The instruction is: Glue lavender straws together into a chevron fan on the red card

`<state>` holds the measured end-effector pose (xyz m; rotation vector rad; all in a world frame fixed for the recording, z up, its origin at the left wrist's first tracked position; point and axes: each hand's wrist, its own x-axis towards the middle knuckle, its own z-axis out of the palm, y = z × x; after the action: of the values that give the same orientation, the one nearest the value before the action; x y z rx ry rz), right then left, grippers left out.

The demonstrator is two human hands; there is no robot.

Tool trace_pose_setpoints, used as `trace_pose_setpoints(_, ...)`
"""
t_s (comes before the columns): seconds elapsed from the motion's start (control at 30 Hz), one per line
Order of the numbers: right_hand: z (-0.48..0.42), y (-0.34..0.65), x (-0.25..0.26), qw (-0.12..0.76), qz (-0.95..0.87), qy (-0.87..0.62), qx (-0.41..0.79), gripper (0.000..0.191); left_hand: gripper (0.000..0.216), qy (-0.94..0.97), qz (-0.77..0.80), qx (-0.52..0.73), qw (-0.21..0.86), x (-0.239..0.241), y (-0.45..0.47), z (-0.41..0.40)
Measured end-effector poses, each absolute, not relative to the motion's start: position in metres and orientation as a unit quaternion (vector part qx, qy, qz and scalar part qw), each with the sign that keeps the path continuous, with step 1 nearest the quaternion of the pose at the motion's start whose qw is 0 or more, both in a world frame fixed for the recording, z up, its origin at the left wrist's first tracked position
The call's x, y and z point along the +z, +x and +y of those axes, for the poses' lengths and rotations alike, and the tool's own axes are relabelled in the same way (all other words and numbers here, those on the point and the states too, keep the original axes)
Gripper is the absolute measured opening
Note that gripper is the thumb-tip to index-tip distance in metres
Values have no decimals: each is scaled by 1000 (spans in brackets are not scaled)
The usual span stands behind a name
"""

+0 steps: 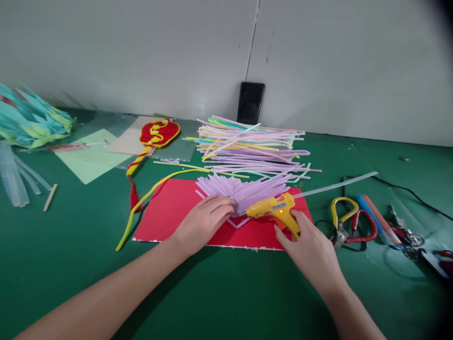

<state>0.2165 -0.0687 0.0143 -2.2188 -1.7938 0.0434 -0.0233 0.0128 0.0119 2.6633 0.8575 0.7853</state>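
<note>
My right hand (308, 248) is closed round the handle of a yellow glue gun (272, 208), whose nozzle points left at the lower edge of a fan of purple straws (244, 189). A clear glue stick (336, 185) juts from the gun's back. The straws lie on a red sheet (170, 212). My left hand (201, 222) rests flat on the straws' left part, fingers stretched out and pressing down.
A pile of pastel straws (251, 146) lies behind the sheet, a long yellow straw (148, 198) to its left. Scissors (348, 222) and pens (375, 219) sit at right, a red-yellow ornament (155, 134), glue sticks (14, 177) and blue-green paper fringe (31, 120) at left. A black phone (250, 102) leans on the wall.
</note>
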Motion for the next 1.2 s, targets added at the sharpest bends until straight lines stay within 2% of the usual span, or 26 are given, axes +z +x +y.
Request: trace_pose_setpoints(1.2,-71,218,18,120,-631,-765,43,35,19,920,289,241,109,4,-26,14)
